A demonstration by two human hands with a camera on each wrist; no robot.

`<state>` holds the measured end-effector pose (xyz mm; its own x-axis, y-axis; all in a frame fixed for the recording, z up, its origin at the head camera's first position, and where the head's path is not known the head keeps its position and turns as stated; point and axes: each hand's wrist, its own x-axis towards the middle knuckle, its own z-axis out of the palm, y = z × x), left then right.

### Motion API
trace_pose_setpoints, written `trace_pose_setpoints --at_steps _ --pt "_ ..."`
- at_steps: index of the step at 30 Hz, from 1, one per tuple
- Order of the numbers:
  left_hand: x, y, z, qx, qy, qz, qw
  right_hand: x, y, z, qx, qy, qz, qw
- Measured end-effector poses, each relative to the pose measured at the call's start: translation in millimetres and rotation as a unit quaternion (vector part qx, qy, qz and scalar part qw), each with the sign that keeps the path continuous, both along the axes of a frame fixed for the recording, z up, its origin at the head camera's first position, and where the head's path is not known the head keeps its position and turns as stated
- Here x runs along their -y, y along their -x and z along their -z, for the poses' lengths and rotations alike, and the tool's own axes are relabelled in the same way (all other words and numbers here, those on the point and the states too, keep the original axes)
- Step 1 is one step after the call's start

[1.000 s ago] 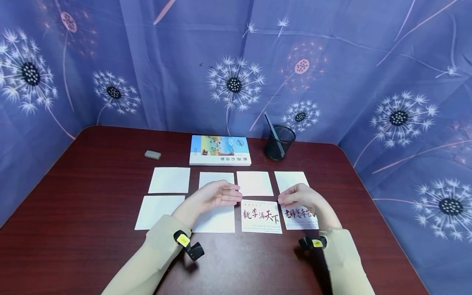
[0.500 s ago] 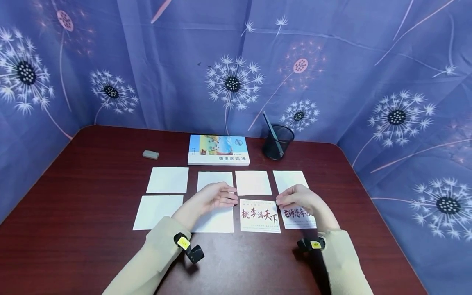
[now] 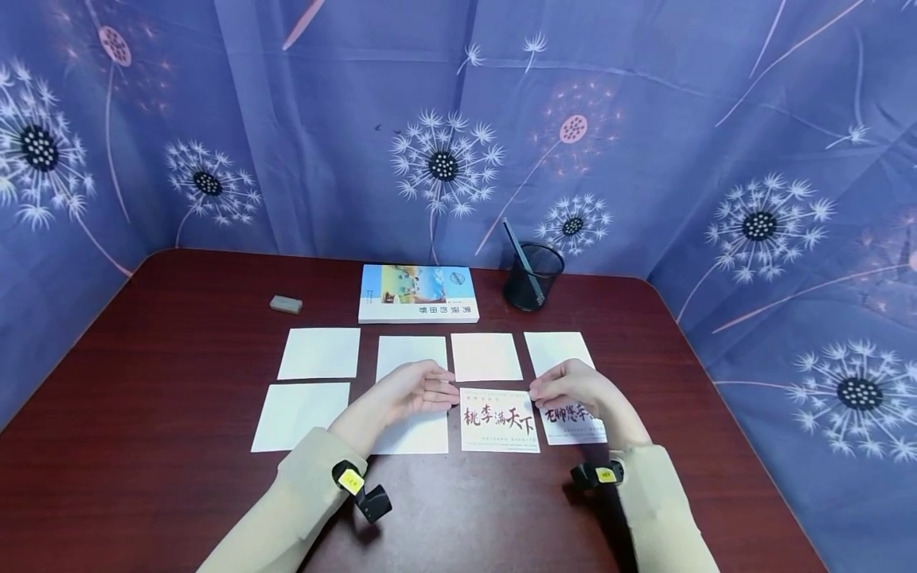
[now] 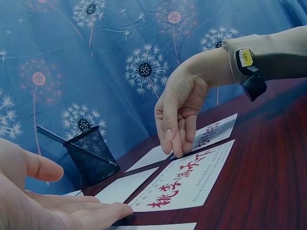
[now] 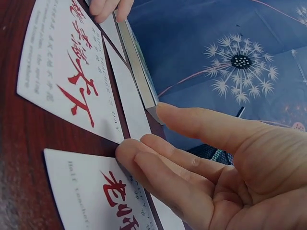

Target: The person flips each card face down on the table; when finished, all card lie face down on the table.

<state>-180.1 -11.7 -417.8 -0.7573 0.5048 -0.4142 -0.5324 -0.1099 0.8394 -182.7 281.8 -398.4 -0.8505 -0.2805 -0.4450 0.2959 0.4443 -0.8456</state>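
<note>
Eight square cards lie in two rows on the dark red table (image 3: 165,493). Two in the near row show red and black calligraphy: the middle card (image 3: 499,419) (image 4: 184,179) (image 5: 62,72) and the far-right card (image 3: 573,423) (image 5: 96,191). My left hand (image 3: 446,390) (image 4: 72,206) lies flat and open, its fingertips at the middle card's left edge, over a blank card (image 3: 411,434). My right hand (image 3: 540,390) (image 4: 175,139) (image 5: 158,163) points its fingers down. Their tips touch the table at the gap between the two printed cards. Neither hand holds anything.
A book (image 3: 418,293) (image 5: 136,67) lies behind the cards. A black mesh pen cup (image 3: 532,275) (image 4: 91,153) with one dark pen stands to its right. A grey eraser (image 3: 286,303) sits at the back left. Blue dandelion-print cloth walls in the table.
Both hands have sunk a little toward the middle printed card's side edges. The cards lie where they were.
</note>
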Motion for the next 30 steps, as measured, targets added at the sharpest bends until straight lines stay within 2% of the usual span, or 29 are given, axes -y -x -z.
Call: trace_pose_setpoints --at_steps 13,19,26,30 --pt "-1.4 -1.9 0.3 0.023 -0.024 -0.017 0.9993 3.7 0.3 2.3 -0.002 -0.022 0.026 0.999" --pt "-0.5 -1.1 0.7 0.031 -0.036 -0.026 0.9986 2.7 1.3 4.1 -0.003 -0.014 0.022 1.0" --pt "0.1 -1.0 2.9 0.027 -0.028 -0.029 0.9988 1.5 2.2 5.9 0.002 -0.018 0.031 0.999" --pt "-2.8 -1.6 4.3 0.039 -0.039 -0.04 0.9976 1.4 2.0 6.1 0.0 -0.02 0.032 0.999"
